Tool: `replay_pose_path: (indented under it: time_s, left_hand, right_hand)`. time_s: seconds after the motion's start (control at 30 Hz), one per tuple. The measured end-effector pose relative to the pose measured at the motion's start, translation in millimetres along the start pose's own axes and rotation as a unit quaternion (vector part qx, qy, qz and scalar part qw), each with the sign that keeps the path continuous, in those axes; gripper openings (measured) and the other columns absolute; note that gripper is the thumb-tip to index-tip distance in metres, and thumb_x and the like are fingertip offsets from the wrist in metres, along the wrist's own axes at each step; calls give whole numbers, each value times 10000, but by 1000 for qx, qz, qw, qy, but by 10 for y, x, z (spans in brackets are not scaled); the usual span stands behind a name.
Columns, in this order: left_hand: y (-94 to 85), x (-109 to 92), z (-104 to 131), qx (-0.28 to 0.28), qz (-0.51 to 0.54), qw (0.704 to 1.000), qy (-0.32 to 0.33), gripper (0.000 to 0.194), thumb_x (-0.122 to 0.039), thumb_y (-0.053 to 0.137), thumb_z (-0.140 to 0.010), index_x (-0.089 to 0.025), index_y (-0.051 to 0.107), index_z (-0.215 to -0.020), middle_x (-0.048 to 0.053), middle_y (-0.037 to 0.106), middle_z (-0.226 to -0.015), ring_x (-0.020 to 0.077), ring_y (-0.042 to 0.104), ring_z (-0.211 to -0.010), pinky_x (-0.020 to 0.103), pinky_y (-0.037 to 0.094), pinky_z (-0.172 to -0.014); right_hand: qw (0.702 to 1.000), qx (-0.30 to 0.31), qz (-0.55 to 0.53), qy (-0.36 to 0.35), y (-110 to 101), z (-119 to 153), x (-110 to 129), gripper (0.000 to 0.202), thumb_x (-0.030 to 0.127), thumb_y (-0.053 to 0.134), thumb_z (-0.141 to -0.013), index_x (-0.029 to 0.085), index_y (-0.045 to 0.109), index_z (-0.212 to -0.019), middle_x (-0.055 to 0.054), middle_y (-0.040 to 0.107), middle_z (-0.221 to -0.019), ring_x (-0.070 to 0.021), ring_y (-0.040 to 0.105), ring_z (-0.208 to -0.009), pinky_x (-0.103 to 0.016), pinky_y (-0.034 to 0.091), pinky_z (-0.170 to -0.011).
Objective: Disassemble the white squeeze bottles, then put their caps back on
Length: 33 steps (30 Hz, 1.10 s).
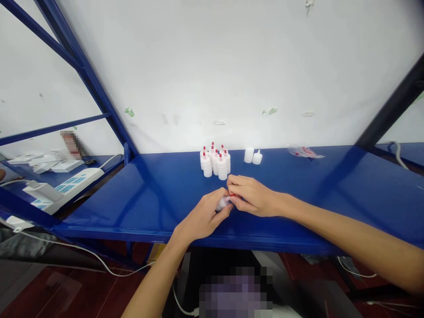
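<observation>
My left hand point(211, 211) is wrapped round a small white squeeze bottle point(222, 203), tilted with its nozzle toward the right. At the nozzle's tip, my right hand point(247, 194) pinches a small red cap point(232, 195); whether the cap is fully seated I cannot tell. Just beyond my hands stands a tight group of several white bottles point(214, 164) with red tips, all upright. To their right are a white bottle body point(249, 155) without a nozzle and a shorter white nozzle piece point(257, 157).
A clear plastic bag point(306, 152) with red pieces lies at the back right of the blue table point(159, 190). Blue shelf posts point(96, 88) rise at the left. A power strip point(71, 187) and white boxes point(46, 161) sit on the neighbouring shelf.
</observation>
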<state>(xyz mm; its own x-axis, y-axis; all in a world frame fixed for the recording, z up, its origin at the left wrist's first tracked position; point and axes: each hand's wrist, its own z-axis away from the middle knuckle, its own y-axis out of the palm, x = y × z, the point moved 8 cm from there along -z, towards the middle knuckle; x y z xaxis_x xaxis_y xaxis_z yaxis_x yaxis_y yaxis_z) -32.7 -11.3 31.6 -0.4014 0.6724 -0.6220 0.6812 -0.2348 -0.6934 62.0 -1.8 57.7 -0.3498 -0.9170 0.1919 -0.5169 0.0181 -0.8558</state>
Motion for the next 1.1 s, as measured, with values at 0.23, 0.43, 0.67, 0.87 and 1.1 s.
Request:
replay_pose_path:
  time_s: [0.23, 0.43, 0.67, 0.87, 1.1]
  left_hand:
    - [-94, -69, 42, -59, -100, 992, 45, 114, -242, 417, -1009, -185, 513, -1035, 28, 535, -922, 149, 495, -826, 266, 394, -770]
    - [-183, 27, 47, -90, -109, 990, 9, 112, -285, 456, -996, -191, 512, -1018, -3, 562, -848, 128, 497, -720, 255, 389, -718]
    - [-78, 9, 24, -38, -123, 992, 7, 127, -316, 468, -989, -210, 529, -1022, -4, 623, -894, 141, 552, -754, 259, 392, -722]
    - [-30, 62, 7, 0, -135, 991, -28, 177, -375, 450, -1006, -225, 518, -1070, 0, 646, -944, 155, 577, -775, 264, 392, -714]
    - [24, 112, 10, 33, -131, 990, -49, 252, -456, 453, -1006, -244, 510, -1130, -7, 656, -903, 171, 605, -775, 269, 393, -700]
  right_hand:
    - [964, -73, -241, 89, -130, -5, -158, 376, 341, 277, -1021, 231, 309, -663, 32, 353, -640, -122, 334, -583, -282, 302, -566]
    - [975, 65, -88, 193, -248, 148, -689, 333, 267, 401, -932, 217, 331, -611, 45, 335, -559, -112, 313, -531, -300, 260, -569]
    - [921, 244, 7, 302, -27, 420, -1068, 280, 307, 448, -878, 195, 473, -623, -14, 533, -607, -144, 448, -557, -313, 299, -577]
    - [923, 240, 41, 296, -23, 386, -1061, 289, 354, 445, -894, 189, 543, -677, -44, 605, -699, -170, 511, -641, -307, 314, -611]
    - [973, 86, -17, 214, -220, 180, -769, 231, 308, 446, -938, 180, 547, -775, 21, 522, -587, -124, 441, -560, -281, 303, -608]
